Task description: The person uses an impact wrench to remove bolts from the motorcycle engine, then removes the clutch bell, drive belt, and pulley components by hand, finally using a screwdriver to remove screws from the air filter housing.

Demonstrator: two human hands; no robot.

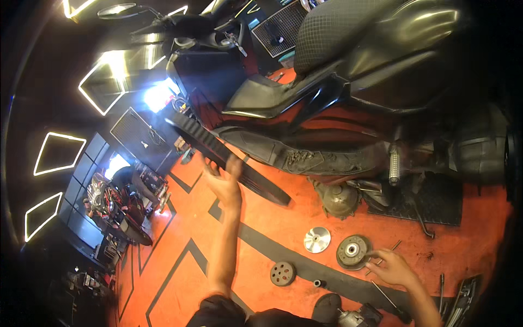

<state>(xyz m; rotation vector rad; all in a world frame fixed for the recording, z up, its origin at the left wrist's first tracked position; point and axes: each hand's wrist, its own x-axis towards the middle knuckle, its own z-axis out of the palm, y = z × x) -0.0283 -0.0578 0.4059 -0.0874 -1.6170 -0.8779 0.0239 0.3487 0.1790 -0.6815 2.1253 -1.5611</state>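
In the head view, the left hand (pixel 223 184) is raised, fingers parted and empty, before a ribbed black rubber tyre (pixel 266 188). The right hand (pixel 393 269) has bent fingers beside a round dark-grey metal disc (pixel 344 256) on the orange floor (pixel 250 259); whether its grip holds anything, I cannot tell.

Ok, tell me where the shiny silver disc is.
In the head view, the silver disc lies on the orange floor, right of centre, just left of the dark round part.
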